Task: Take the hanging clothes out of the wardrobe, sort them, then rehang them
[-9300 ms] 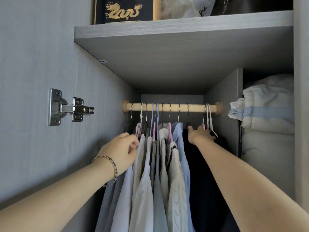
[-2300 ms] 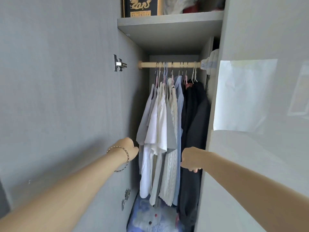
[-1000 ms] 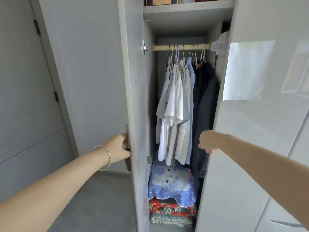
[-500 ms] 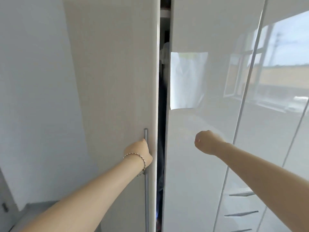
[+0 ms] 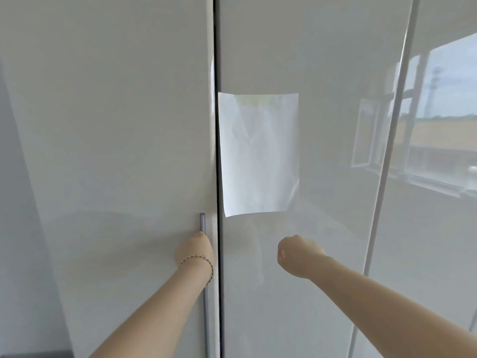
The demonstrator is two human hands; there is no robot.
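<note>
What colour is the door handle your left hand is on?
Matte silver-grey handle, best seen in the head view; the left hand grips it.

This looks like a room in a home, likely a bedroom. Tall, shiny, pale wardrobe doors (image 5: 116,125) fill the whole view, closed side by side. One door has a long, thin metal handle (image 5: 202,223). A white sheet of paper (image 5: 259,153) sticks on the other. A window (image 5: 438,112) shines back in the gloss.
</note>
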